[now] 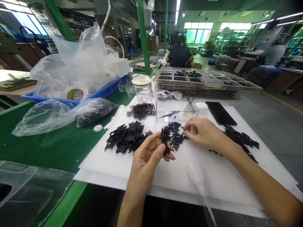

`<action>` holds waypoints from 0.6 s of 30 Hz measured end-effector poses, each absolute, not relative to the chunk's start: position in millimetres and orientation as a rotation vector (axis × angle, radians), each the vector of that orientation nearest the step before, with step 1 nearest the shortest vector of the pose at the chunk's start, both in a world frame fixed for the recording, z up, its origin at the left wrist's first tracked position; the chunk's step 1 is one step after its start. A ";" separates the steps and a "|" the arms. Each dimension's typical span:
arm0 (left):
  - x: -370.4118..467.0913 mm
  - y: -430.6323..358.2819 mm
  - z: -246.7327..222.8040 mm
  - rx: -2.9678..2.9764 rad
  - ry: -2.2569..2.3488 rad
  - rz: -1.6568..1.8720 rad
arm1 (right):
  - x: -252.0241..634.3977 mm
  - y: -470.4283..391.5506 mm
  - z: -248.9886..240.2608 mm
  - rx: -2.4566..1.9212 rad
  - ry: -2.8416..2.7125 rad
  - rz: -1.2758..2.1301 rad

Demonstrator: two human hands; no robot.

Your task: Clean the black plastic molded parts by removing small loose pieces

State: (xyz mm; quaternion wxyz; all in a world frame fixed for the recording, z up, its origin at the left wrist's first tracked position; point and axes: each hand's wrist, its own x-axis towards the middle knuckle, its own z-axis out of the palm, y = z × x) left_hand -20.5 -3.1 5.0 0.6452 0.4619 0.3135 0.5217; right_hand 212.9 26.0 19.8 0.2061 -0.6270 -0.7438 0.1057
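My left hand (151, 151) holds a black plastic part (165, 142) upright between thumb and fingers. Just right of it, my right hand (201, 132) is closed in a pinch at the edge of a pile of tiny black pieces (175, 134); whatever is between its fingertips is too small to name. Flat black parts (127, 135) are heaped left of my left hand. Behind them sits a pile of thin black pieces (141, 110). More black parts (243, 142) lie beyond my right forearm, on the white work surface (172, 179).
Tweezers (169, 114) lie in a clear tray (162, 118). Behind stand a lidded jar (142, 90) and compartment trays (205, 82). A black phone-like slab (221, 113) is at right, a clear dropper bottle (197, 176) in front. Plastic bags fill a blue bin (94, 95). A person (180, 53) sits beyond.
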 end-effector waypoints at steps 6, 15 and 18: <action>-18.6 -2.7 5.9 1.041 0.749 1.193 | 211.6 28.6 15.3 -1.693 -2.125 0.361; -18.8 -0.5 5.4 1.054 0.773 1.168 | 216.7 31.2 15.2 -1.602 -1.948 0.390; -19.4 0.1 4.4 1.062 0.766 1.159 | 215.8 30.9 15.2 -1.566 -1.905 0.451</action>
